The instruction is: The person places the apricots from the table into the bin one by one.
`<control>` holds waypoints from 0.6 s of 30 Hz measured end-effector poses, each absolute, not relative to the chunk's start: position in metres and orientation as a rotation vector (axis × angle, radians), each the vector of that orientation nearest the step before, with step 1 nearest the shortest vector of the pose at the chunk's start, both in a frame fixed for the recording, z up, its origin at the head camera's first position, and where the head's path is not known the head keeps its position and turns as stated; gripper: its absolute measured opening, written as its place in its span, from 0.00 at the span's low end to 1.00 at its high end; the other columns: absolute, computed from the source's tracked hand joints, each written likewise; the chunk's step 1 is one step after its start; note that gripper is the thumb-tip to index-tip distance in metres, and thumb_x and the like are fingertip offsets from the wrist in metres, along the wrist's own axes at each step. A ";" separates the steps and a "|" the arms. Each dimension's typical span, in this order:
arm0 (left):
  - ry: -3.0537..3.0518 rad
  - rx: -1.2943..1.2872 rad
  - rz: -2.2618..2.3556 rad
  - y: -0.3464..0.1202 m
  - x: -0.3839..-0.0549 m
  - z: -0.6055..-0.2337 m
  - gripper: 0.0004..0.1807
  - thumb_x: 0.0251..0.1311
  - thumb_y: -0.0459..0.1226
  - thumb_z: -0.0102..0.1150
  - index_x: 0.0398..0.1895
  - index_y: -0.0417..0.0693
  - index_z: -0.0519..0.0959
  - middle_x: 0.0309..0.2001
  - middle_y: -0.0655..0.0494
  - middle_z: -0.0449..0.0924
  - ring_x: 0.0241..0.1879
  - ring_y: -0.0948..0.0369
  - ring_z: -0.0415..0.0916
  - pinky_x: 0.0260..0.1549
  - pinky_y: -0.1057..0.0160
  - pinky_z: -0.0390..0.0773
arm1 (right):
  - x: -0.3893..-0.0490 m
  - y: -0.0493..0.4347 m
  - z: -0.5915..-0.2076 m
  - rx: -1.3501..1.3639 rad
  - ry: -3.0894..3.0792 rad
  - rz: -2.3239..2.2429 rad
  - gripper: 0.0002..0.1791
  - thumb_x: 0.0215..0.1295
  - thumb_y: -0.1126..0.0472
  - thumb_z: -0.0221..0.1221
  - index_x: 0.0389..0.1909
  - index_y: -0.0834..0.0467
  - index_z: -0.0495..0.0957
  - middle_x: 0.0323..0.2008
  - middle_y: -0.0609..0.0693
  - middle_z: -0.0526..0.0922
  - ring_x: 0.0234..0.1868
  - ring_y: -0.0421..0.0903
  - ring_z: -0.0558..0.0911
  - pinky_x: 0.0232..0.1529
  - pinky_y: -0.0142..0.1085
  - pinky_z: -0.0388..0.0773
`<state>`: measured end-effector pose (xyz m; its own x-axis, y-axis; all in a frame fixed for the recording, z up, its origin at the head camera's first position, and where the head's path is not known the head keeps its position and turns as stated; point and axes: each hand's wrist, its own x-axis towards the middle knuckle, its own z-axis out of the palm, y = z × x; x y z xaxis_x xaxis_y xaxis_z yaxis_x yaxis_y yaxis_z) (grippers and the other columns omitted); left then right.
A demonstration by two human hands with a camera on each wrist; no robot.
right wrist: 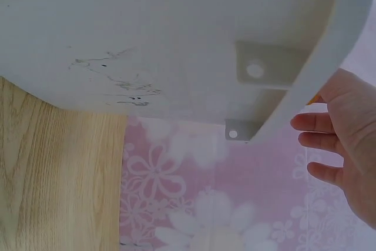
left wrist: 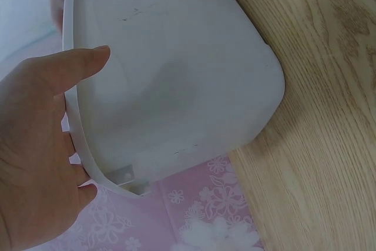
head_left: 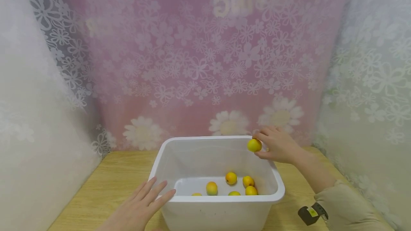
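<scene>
A small, round yellow-green fruit (head_left: 254,145) is pinched between the thumb and fingers of my right hand (head_left: 278,146), at the far right corner of a white plastic basin (head_left: 218,199). In the right wrist view, only an orange sliver of fruit (right wrist: 314,99) shows past the basin's rim. My left hand (head_left: 143,199) rests on the near left rim, its fingers spread and straight, reaching over the edge. The left wrist view has its thumb on the outer side below the lip. Several yellow-orange fruits (head_left: 211,188) lie on the basin floor, some partly hidden by the near wall.
The basin stands on a wood-grain table (head_left: 118,170). A pink flowered sheet (head_left: 205,63) hangs behind it, with pale flowered sheets (head_left: 369,117) at both sides. A black device (head_left: 309,215) is strapped at the right sleeve.
</scene>
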<state>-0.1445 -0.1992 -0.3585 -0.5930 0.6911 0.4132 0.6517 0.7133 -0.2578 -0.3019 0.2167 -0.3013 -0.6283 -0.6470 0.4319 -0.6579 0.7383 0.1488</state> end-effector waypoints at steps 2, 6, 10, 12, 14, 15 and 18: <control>-2.426 -1.024 0.113 -0.199 -0.145 -0.359 0.43 0.54 0.66 0.49 0.69 0.55 0.59 0.61 0.45 0.67 0.59 0.41 0.64 0.63 0.70 0.22 | -0.302 0.218 -0.302 0.990 -2.472 0.035 0.23 0.52 0.51 0.65 0.47 0.59 0.77 0.45 0.56 0.78 0.49 0.58 0.74 0.50 0.59 0.67; -2.407 -1.027 0.125 -0.198 -0.147 -0.359 0.42 0.55 0.65 0.49 0.68 0.53 0.61 0.61 0.45 0.68 0.59 0.41 0.64 0.63 0.70 0.22 | -0.301 0.223 -0.303 0.992 -2.455 0.049 0.24 0.54 0.52 0.64 0.50 0.61 0.76 0.46 0.57 0.77 0.49 0.58 0.74 0.50 0.58 0.68; -2.398 -1.030 0.127 -0.198 -0.148 -0.359 0.41 0.55 0.64 0.49 0.68 0.53 0.62 0.61 0.45 0.68 0.58 0.41 0.64 0.63 0.69 0.22 | -0.299 0.229 -0.306 1.014 -2.408 0.059 0.23 0.54 0.53 0.64 0.49 0.61 0.77 0.43 0.54 0.78 0.45 0.54 0.75 0.48 0.54 0.71; -2.395 -1.030 0.123 -0.199 -0.148 -0.360 0.41 0.55 0.64 0.49 0.68 0.54 0.61 0.60 0.45 0.68 0.58 0.41 0.65 0.63 0.69 0.23 | -0.297 0.232 -0.308 1.024 -2.377 0.060 0.22 0.54 0.54 0.64 0.48 0.60 0.77 0.40 0.52 0.78 0.42 0.52 0.75 0.45 0.52 0.73; -2.386 -1.034 0.106 -0.199 -0.149 -0.360 0.41 0.55 0.63 0.50 0.68 0.54 0.61 0.60 0.45 0.69 0.58 0.41 0.65 0.63 0.69 0.23 | -0.295 0.236 -0.311 1.026 -2.346 0.064 0.22 0.53 0.55 0.65 0.48 0.60 0.78 0.39 0.52 0.78 0.41 0.51 0.76 0.42 0.51 0.74; -2.377 -1.034 0.097 -0.199 -0.150 -0.360 0.41 0.55 0.63 0.51 0.68 0.54 0.61 0.60 0.45 0.69 0.57 0.41 0.66 0.63 0.70 0.24 | -0.295 0.238 -0.312 1.024 -2.332 0.066 0.21 0.52 0.56 0.66 0.47 0.60 0.78 0.38 0.51 0.78 0.40 0.51 0.76 0.41 0.51 0.74; -2.336 -1.008 0.032 -0.200 -0.153 -0.358 0.39 0.56 0.61 0.52 0.66 0.49 0.63 0.58 0.45 0.71 0.56 0.43 0.67 0.64 0.71 0.27 | -0.292 0.245 -0.317 1.022 -2.298 0.089 0.22 0.50 0.57 0.67 0.47 0.59 0.78 0.36 0.50 0.78 0.39 0.51 0.77 0.39 0.50 0.75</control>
